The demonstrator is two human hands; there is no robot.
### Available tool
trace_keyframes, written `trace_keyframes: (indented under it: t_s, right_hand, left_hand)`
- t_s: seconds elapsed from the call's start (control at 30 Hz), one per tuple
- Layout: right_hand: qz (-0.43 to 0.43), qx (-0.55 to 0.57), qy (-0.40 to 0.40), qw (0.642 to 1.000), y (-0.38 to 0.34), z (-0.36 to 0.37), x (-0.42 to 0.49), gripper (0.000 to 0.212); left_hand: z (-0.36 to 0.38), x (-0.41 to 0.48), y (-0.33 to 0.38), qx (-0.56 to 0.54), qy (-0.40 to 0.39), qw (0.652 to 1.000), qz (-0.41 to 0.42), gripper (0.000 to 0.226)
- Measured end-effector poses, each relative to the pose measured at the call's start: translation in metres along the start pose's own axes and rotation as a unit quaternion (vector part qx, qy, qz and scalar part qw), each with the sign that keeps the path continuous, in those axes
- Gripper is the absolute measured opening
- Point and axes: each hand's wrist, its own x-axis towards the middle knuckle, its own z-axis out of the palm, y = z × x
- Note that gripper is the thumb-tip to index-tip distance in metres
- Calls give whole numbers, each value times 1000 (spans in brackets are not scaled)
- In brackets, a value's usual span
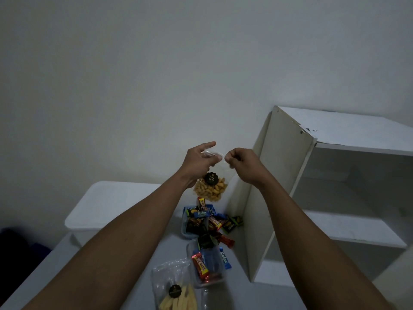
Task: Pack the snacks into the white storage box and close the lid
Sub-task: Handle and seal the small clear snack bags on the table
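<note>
- Two bare hands are raised in front of a plain wall, holding up a clear bag of golden snack pieces [211, 189] by its top edge.
- Left hand [197, 162]: fingers curled round the bag's crumpled top, index finger extended.
- Right hand [242, 163]: fingers pinched shut on the opposite corner of the bag's top edge.
- Bag: hangs below both hands, above the table [67, 260]; a dark round label [211, 178] sits on its front.
- White storage box [107, 204]: stands at the far left of the table, lid on, apart from the hands.
- Upper clear tub [185, 229]: holds mixed wrapped candy bars [205, 217], some spilling over its rim.
- Lower clear tub [207, 265]: nearer the camera, holds further wrapped bars.
- Second clear bag [175, 289]: lies at the near edge, containing pale stick-shaped snacks.
- White open shelf unit [324, 186]: stands at the right, just beside the tubs.
</note>
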Motion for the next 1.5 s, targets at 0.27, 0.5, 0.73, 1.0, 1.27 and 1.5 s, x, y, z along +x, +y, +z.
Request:
trace_keyframes:
  t_s: [0.27,0.5,0.73,1.0,1.27,1.5]
  right_hand:
    - [-2,8,22,1000,2,2,-2,23]
    - [3,25,2,1000,4,0,-8,22]
    - [52,93,67,992,9,4,-8,18]
    - [17,128,42,991,5,8,-8,18]
    - [72,182,106,975,6,14,-5,13]
    - [76,149,87,982,5,11,-4,19]
  left_hand:
    - [1,-2,-2,-28,21,999,-12,50]
    - [-3,-4,-1,-2,-21,999,-28,51]
    - [-6,-2,-1,-30,22,999,-30,44]
    - [-6,-5,3,-7,8,1000,-14,44]
    - [-6,-4,0,-81,36,996,-22,43]
    - [-7,-2,-3,-99,55,993,-12,36]
